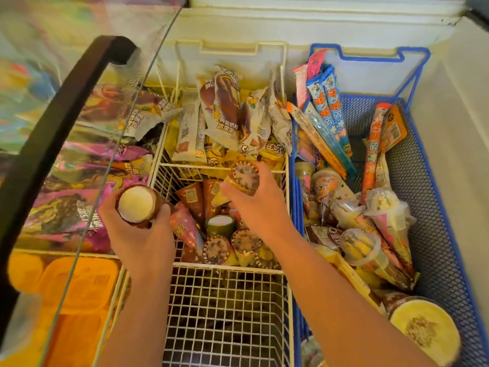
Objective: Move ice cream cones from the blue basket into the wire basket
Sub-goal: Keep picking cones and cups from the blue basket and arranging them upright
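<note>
The white wire basket (287,197) sits in the middle of the freezer, its middle section holding several wrapped cones (218,249). To its right stands the blue basket (434,207) with more cones (381,215) and long ice pops. My left hand (140,234) grips a brown cone with a white lid (136,203) over the wire basket's left rim. Above the wire basket's cone section, my right hand (260,205) holds a cone with a brown speckled lid (245,176).
A sliding glass lid with a dark handle (53,123) covers the freezer's left part, over pink-wrapped ice creams and orange tubs (79,284). Wrapped bars (227,112) fill the wire basket's far section. A yellow tub (423,329) lies in the blue basket's near end.
</note>
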A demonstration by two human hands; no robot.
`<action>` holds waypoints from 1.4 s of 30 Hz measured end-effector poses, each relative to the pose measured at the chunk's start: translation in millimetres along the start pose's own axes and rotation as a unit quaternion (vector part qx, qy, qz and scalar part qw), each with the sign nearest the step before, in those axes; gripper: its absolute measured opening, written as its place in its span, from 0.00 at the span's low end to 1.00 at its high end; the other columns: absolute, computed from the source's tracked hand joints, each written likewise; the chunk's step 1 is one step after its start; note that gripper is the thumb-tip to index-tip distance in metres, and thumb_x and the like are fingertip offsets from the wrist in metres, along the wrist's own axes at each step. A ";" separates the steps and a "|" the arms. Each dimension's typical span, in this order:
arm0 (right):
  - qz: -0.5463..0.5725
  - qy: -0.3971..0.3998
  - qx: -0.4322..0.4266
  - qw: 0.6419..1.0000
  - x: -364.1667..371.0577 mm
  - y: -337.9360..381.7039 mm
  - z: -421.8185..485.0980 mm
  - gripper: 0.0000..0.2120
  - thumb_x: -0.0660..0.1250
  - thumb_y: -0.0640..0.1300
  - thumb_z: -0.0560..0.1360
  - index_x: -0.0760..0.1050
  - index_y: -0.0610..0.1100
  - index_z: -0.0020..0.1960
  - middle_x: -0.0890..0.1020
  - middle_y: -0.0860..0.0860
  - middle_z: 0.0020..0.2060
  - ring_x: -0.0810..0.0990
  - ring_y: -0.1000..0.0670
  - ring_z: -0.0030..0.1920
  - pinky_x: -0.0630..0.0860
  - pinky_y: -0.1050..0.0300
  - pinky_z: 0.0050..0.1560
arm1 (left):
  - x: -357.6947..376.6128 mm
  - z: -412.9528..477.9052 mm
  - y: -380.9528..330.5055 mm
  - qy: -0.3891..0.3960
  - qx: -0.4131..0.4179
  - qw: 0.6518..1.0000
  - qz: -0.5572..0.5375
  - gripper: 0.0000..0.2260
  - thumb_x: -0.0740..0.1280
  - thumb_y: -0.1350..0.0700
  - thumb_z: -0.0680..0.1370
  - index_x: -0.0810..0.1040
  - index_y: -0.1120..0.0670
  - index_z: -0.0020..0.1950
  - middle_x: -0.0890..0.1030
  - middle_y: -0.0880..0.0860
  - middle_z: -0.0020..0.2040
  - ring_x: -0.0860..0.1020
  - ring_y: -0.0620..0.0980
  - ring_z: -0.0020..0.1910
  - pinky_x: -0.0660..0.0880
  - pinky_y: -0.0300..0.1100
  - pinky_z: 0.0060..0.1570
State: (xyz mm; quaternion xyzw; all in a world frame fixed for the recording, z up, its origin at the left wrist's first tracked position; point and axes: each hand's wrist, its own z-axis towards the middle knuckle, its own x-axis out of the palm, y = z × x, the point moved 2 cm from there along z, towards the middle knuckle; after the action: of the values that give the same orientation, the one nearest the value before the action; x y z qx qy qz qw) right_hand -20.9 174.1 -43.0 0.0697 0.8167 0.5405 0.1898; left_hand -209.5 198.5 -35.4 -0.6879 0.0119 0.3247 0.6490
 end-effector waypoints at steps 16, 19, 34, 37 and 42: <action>-0.223 0.184 -0.037 0.957 76.2 -14.1 -5.7 0.33 0.69 0.52 0.76 0.61 0.42 0.75 0.70 0.41 0.67 0.70 0.41 0.67 0.68 0.54 0.60 | 9.5 -0.8 22.6 0.291 -0.068 0.894 0.334 0.31 0.67 0.56 0.75 0.62 0.52 0.77 0.74 0.61 0.67 0.75 0.64 0.60 0.73 0.54 0.53; -0.266 0.194 -0.063 0.942 83.4 -18.9 -10.6 0.33 0.68 0.48 0.76 0.59 0.42 0.76 0.67 0.41 0.68 0.67 0.40 0.67 0.68 0.53 0.62 | 11.0 0.4 25.0 0.283 -0.047 0.881 0.376 0.35 0.68 0.58 0.74 0.59 0.53 0.79 0.73 0.61 0.70 0.73 0.63 0.67 0.72 0.54 0.61; -0.285 0.114 -0.152 0.940 63.6 -24.7 -19.1 0.12 0.72 0.40 0.72 0.82 0.44 0.56 0.80 0.45 0.55 0.78 0.44 0.56 0.76 0.49 0.56 | -4.6 -6.4 8.0 0.160 0.021 0.933 0.323 0.18 0.74 0.59 0.73 0.81 0.52 0.63 0.85 0.60 0.54 0.82 0.62 0.50 0.79 0.56 0.53; -0.264 0.117 -0.155 0.945 58.3 -28.4 -23.5 0.11 0.70 0.38 0.73 0.84 0.44 0.54 0.82 0.44 0.53 0.79 0.43 0.54 0.77 0.47 0.56 | -9.5 -5.9 8.1 0.144 0.027 0.935 0.324 0.17 0.73 0.60 0.73 0.81 0.53 0.61 0.85 0.60 0.51 0.82 0.61 0.48 0.79 0.54 0.50; -0.213 0.091 -0.154 0.961 47.0 -27.2 -32.7 0.11 0.69 0.38 0.75 0.84 0.45 0.55 0.84 0.46 0.53 0.82 0.46 0.52 0.79 0.52 0.56 | -13.2 -13.2 8.8 0.114 0.054 0.947 0.297 0.11 0.70 0.57 0.76 0.81 0.53 0.57 0.82 0.58 0.52 0.79 0.55 0.46 0.76 0.50 0.46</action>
State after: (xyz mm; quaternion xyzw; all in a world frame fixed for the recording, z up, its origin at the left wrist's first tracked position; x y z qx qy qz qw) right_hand -74.2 150.0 -67.5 -0.1849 0.7334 0.6109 0.2339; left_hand -218.1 179.9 -37.8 -0.6498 0.3066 0.4211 0.5535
